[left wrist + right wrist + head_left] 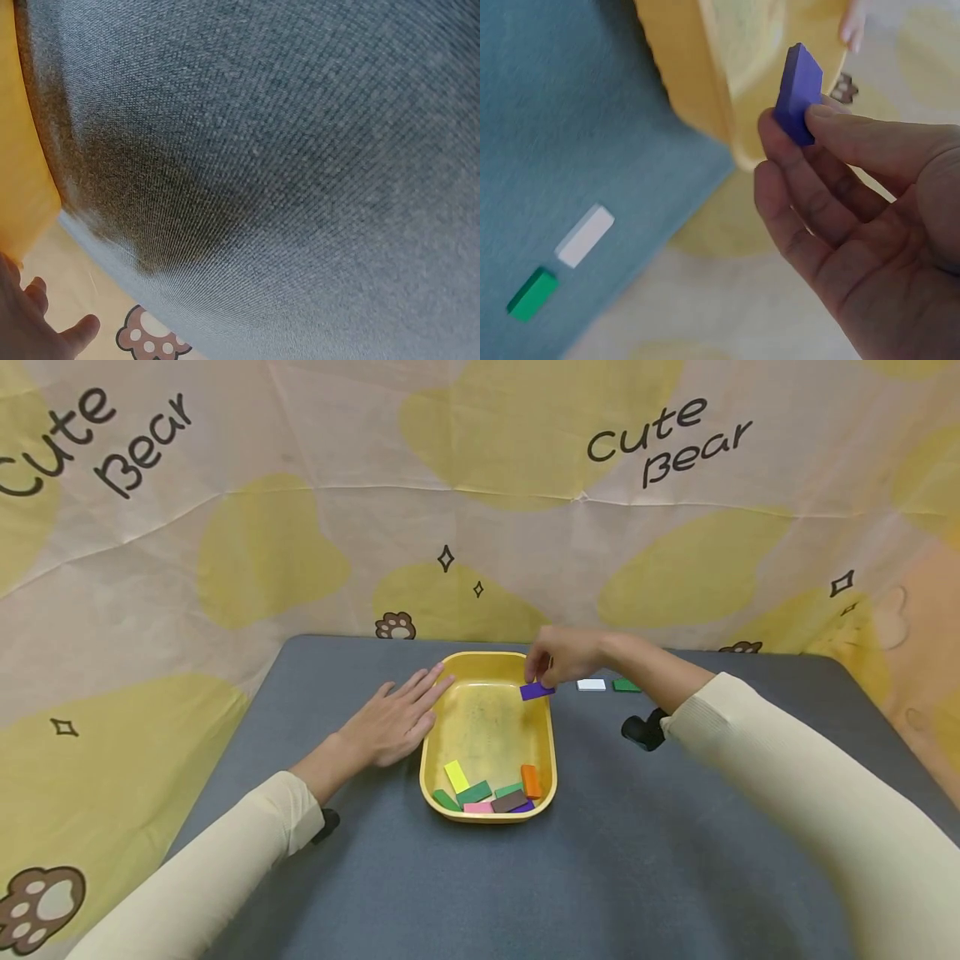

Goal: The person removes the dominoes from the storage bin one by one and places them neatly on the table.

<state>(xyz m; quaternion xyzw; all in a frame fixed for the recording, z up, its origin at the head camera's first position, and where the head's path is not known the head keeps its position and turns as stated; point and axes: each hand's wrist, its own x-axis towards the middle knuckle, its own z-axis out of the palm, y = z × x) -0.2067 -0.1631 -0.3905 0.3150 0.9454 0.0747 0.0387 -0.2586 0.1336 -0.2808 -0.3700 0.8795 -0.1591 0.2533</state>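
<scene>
Between thumb and fingers my right hand (pixel 564 653) pinches a purple block (pixel 799 94), held over the right rim of a yellow tray (pixel 487 727). With fingers straight, my left hand (pixel 393 720) rests along the tray's left rim. Inside the tray's near end lie several blocks, among them a yellow block (pixel 456 776), an orange block (pixel 531 781), a pink block (pixel 478 807) and a brown block (pixel 510 801). In the left wrist view, only the fingers (pixel 84 330) and part of the left hand show, at the lower left corner.
To the right of the tray, a white block (pixel 591 685) and a green block (pixel 626 685) lie on the dark grey table (pixel 480 893). A patterned cloth (pixel 360 527) hangs behind the table's far edge.
</scene>
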